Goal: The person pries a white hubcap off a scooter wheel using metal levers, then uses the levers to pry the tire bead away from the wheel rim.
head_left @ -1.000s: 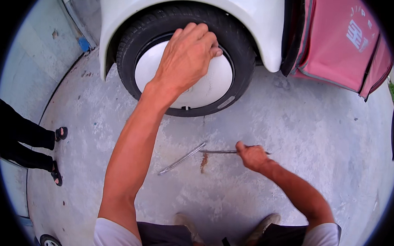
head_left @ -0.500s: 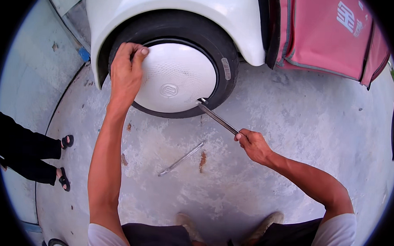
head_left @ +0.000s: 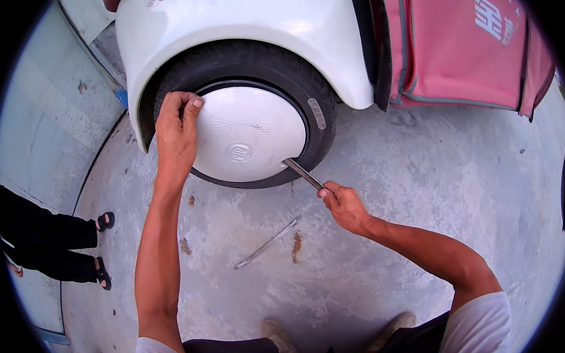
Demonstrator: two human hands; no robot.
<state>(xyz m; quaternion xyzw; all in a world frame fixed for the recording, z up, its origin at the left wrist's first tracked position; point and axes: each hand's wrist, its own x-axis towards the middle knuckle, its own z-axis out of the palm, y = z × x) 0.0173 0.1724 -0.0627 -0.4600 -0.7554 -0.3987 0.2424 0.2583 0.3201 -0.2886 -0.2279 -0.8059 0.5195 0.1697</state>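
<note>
The left hand [head_left: 175, 132] curls its fingers over the wheel cover [head_left: 250, 135] edge; the right hand [head_left: 343, 206] grips a metal bar [head_left: 302, 173], its tip hidden behind the cover.

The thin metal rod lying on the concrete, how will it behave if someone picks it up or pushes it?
The metal rod looks slim and straight, so it is probably stiff and light. It looks round, so a sideways push may roll it. Its shiny surface might feel slippery.
</note>
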